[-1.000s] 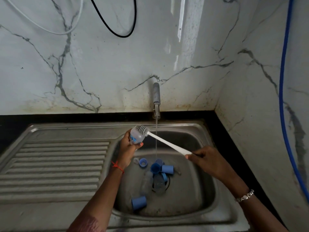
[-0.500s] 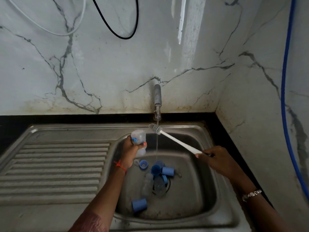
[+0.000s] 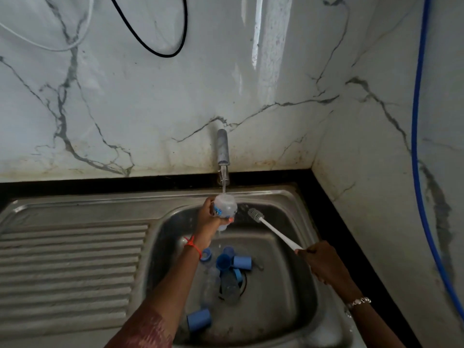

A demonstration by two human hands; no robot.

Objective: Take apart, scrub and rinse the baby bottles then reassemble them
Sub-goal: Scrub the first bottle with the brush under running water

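The left hand (image 3: 212, 218) grips a clear, rounded plastic bottle (image 3: 226, 208) with blue print. Its fingers curl round the body, and the bottle's upper end sits directly beneath the steel tap (image 3: 223, 149). A thin thread of water (image 3: 223, 188) falls onto it.

At 3 o'clock of the bottle, near but apart, hangs the grey bristled head of the brush (image 3: 278, 232). Its slim white handle slants down toward 4 o'clock into the right hand (image 3: 324, 262), whose fingers are clamped on the handle's end.

Both are held over the back of the sink (image 3: 276, 194), a dull, stained steel basin with rounded corners. Round the drain lie blue cylindrical caps (image 3: 242, 262), a blue ring (image 3: 206, 254) and clear spare bottles (image 3: 212, 280) on their sides, crowded together. One more cap lies alone at 7 o'clock. The steel floor shows at 3 to 5 o'clock, under the right forearm.

A ribbed drainboard (image 3: 75, 259) spreads toward 9 o'clock. A black worktop (image 3: 324, 214) borders the sink at 12 and 3 o'clock and meets a glossy veined marble wall (image 3: 150, 109). A blue hose (image 3: 415, 146) runs down the right wall, and a black cable (image 3: 164, 55) loops at the top.

Half a second ago the brush head was under the stream with the bottle at its 9 o'clock. Now the bottle takes the stream and the brush sits to its right.
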